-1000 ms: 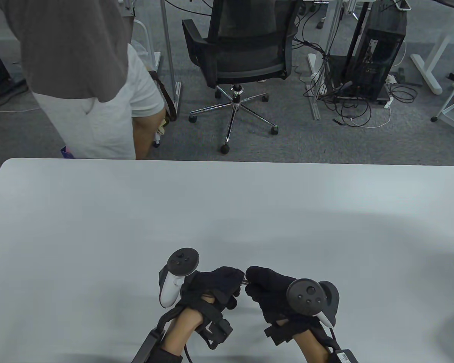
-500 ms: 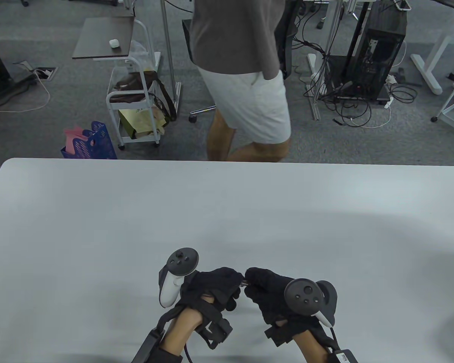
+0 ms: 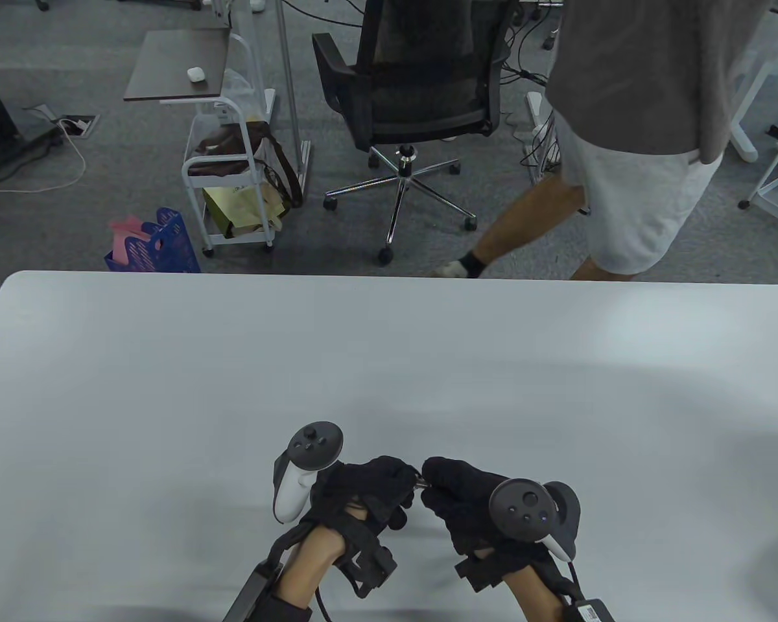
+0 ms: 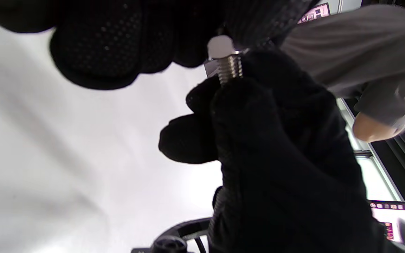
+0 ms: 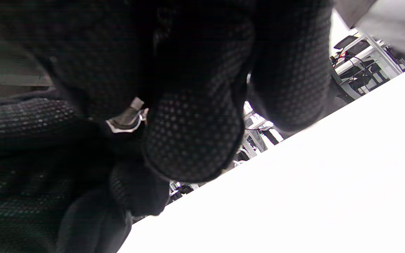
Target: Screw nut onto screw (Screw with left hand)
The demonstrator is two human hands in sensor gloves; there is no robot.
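In the table view both gloved hands meet near the table's front edge. My left hand (image 3: pixel 404 481) and right hand (image 3: pixel 433 481) hold a small metal screw (image 3: pixel 420 481) between their fingertips. In the left wrist view the threaded screw (image 4: pixel 230 68) runs down into the right hand's fingers (image 4: pixel 258 133). A pale hex nut (image 4: pixel 220 46) sits on its upper end, pinched by the left hand's fingers (image 4: pixel 118 42). In the right wrist view a bit of metal (image 5: pixel 128 118) shows between the right hand's fingers (image 5: pixel 195 133); the rest is hidden.
The white table (image 3: pixel 389 363) stretches ahead of the hands. Beyond its far edge a person (image 3: pixel 635 129) walks at the right, near an office chair (image 3: pixel 415 84). A cart (image 3: pixel 227 149) stands at the back left.
The hands have stayed in place, fingertips together on the screw. The person behind the table has walked from left to right.
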